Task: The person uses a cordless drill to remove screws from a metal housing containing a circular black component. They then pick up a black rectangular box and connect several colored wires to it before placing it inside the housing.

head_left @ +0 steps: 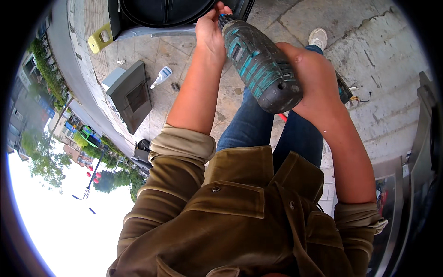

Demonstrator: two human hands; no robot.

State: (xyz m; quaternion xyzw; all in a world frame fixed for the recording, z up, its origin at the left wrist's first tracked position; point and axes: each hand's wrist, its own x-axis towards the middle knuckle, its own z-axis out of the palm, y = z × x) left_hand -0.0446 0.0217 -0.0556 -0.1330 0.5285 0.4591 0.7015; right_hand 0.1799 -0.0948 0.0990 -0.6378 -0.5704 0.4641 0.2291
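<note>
My right hand grips a scuffed teal and black cordless drill, which points away from me toward the top of the view. Beside the drill's chuck, my left hand has curled fingers at the edge of a dark appliance with a round black recess; the drill hides part of these fingers and whatever they hold. A yellow plastic piece lies at the appliance's left corner.
A grey metal panel and a white bottle are on the paving at left. My legs and white shoe are below me. Steel equipment stands at right. A road runs along the far left.
</note>
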